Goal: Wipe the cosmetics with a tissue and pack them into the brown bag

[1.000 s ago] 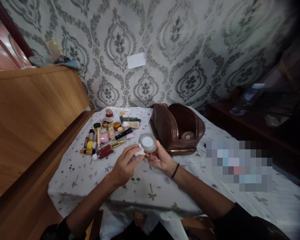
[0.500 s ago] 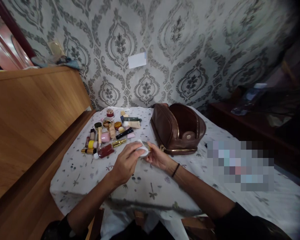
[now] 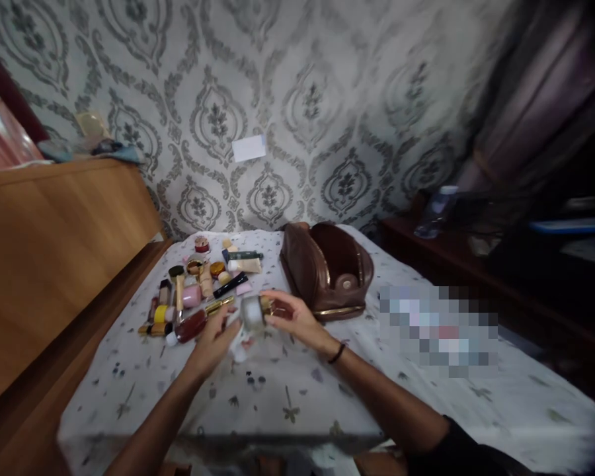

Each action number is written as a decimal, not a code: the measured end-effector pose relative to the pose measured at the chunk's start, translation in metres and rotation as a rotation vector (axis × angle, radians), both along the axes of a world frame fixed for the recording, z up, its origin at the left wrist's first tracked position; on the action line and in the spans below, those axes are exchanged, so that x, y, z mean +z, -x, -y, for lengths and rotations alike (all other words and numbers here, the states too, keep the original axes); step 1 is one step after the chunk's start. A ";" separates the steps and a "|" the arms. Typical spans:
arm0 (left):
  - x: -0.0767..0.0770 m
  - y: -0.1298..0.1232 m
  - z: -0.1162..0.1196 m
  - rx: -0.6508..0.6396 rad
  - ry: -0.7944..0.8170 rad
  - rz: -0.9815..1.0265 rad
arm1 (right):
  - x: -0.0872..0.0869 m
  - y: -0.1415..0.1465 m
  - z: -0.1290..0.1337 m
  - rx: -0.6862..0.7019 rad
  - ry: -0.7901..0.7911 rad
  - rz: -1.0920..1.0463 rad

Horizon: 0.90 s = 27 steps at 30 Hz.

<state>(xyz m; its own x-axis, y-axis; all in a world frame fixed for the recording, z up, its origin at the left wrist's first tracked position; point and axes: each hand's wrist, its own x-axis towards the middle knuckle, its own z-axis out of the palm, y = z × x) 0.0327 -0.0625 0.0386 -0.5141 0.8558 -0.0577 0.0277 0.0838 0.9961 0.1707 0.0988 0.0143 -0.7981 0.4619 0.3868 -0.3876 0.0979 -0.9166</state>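
Observation:
Above the table, my right hand (image 3: 300, 320) grips a small clear glass bottle (image 3: 252, 313) by its gold-coloured neck; it looks like a perfume bottle and is tilted sideways. My left hand (image 3: 214, 342) is closed on a crumpled white tissue (image 3: 238, 346), close against the bottle's base. Motion blurs both hands somewhat. Left of them lies a bottle of dark red liquid (image 3: 191, 326), with a slim gold tube (image 3: 220, 304) behind it. A brown leather toiletry bag (image 3: 297, 264) stands unzipped just beyond my right hand, its flap folded down.
Several cosmetics crowd the table's left side, among them a pink jar (image 3: 192, 295), a black tube (image 3: 231, 285) and a cream tube (image 3: 245, 266). A wooden panel (image 3: 64, 244) borders the left. On a dark side surface at right stands a plastic water bottle (image 3: 437, 211). Pixelation hides one patch of tablecloth.
My hands have drawn slightly apart, and the glass bottle now shows beside the tissue. The tissue hangs lower in my left hand. The whole view has shifted rightward and up.

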 end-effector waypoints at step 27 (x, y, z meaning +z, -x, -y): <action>-0.030 0.008 -0.049 -0.130 0.038 -0.125 | 0.115 0.001 -0.175 -0.624 -0.563 0.653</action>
